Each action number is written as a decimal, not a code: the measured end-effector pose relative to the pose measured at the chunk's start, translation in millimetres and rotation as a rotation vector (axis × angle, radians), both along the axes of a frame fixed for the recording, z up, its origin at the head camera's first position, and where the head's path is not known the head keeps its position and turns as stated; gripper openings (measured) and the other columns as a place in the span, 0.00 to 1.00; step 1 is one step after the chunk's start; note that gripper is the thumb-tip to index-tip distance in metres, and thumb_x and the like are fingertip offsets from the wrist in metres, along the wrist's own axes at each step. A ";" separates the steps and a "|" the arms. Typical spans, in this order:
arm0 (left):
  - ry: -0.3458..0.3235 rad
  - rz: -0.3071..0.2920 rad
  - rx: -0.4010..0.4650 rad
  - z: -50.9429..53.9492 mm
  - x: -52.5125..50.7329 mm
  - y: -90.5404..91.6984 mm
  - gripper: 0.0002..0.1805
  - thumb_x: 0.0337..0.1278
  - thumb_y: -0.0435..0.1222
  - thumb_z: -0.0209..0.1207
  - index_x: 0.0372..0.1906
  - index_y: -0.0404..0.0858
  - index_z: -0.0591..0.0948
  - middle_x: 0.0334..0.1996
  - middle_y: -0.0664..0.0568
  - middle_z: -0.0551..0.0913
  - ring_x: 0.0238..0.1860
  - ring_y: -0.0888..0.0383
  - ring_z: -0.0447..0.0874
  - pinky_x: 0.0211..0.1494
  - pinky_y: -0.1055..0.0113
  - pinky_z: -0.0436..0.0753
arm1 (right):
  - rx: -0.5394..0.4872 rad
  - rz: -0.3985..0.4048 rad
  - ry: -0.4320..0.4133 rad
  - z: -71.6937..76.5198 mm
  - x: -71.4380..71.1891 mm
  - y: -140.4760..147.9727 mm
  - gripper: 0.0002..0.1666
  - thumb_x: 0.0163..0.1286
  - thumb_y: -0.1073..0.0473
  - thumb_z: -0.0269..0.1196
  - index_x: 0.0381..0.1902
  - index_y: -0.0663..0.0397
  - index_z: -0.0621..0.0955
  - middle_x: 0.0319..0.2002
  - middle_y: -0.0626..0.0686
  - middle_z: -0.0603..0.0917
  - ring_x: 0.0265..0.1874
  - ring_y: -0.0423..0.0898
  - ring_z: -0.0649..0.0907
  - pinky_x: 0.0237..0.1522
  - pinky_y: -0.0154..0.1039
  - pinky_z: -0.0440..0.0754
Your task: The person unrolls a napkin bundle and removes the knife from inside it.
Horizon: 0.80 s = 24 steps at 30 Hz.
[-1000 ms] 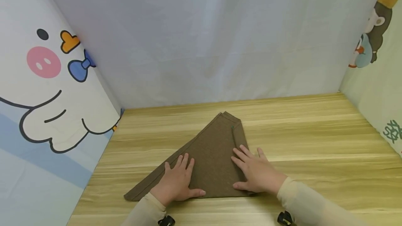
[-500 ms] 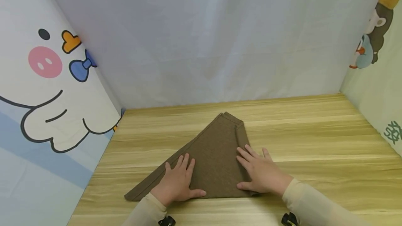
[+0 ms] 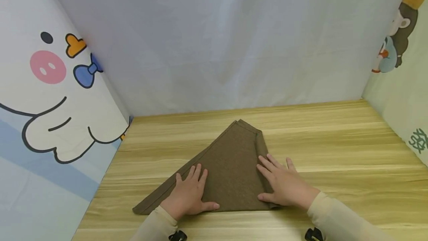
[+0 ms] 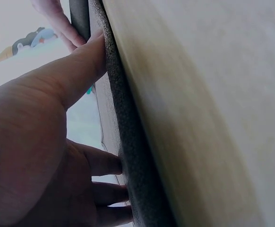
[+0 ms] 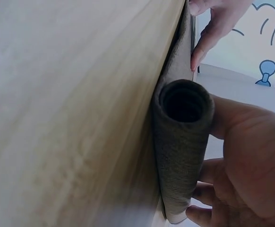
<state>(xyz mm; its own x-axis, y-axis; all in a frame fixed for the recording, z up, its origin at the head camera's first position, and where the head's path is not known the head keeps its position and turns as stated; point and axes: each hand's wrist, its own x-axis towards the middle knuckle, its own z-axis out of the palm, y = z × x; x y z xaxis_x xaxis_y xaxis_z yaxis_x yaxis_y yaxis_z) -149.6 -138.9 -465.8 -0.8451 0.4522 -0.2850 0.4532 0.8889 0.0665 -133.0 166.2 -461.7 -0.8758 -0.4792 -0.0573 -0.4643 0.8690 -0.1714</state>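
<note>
A brown cloth [image 3: 230, 181] with stitched edges lies on the table, its flat part slanting down to a point at the left. Its right side is wound into a roll [image 3: 262, 146], whose hollow layered end shows in the right wrist view as a dark tube [image 5: 180, 161]. My left hand [image 3: 188, 193] rests on the flat part with fingers spread and thumb near the front edge. My right hand [image 3: 285, 184] lies along the roll, fingers extended and touching it. In the left wrist view, the left thumb and fingertips press the cloth's surface [image 4: 130, 142].
The wood-grain table [image 3: 334, 151] spreads out on both sides of the cloth. A pale curtain [image 3: 214, 47] stands behind it. Printed cartoon panels border the left [image 3: 50, 122] and right [image 3: 394, 96].
My right hand has slid rightward with the roll, and the flat part of the cloth has become wider as it unrolls. My left hand has stayed in place.
</note>
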 end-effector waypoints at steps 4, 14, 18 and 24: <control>0.000 0.002 -0.005 -0.1 0.1 -0.2 0.61 0.46 0.75 0.49 0.75 0.36 0.56 0.74 0.36 0.49 0.73 0.38 0.48 0.58 0.26 0.57 | 0.005 0.006 0.001 0.5 0.6 2.4 0.52 0.59 0.32 0.63 0.71 0.59 0.65 0.74 0.59 0.56 0.73 0.58 0.54 0.60 0.75 0.48; 0.006 0.000 -0.004 -0.8 -0.8 -0.6 0.61 0.45 0.76 0.49 0.75 0.36 0.56 0.74 0.36 0.49 0.73 0.38 0.49 0.57 0.26 0.57 | -0.021 -0.036 0.012 -2.8 0.8 10.7 0.49 0.58 0.38 0.66 0.71 0.57 0.66 0.73 0.59 0.58 0.72 0.58 0.57 0.61 0.74 0.49; 0.006 0.002 -0.001 -0.9 -1.3 -1.2 0.61 0.45 0.75 0.49 0.75 0.36 0.56 0.74 0.36 0.49 0.73 0.38 0.48 0.58 0.26 0.57 | -0.045 -0.044 0.002 -3.5 1.5 15.3 0.48 0.59 0.40 0.66 0.72 0.54 0.65 0.74 0.59 0.57 0.72 0.58 0.57 0.60 0.74 0.49; -0.004 0.007 -0.005 -1.5 -0.7 -0.8 0.61 0.45 0.75 0.48 0.75 0.36 0.55 0.74 0.36 0.48 0.73 0.39 0.48 0.58 0.26 0.56 | -0.117 -0.046 -0.014 -5.4 5.2 22.6 0.44 0.61 0.44 0.65 0.72 0.51 0.65 0.74 0.59 0.56 0.71 0.59 0.59 0.59 0.75 0.50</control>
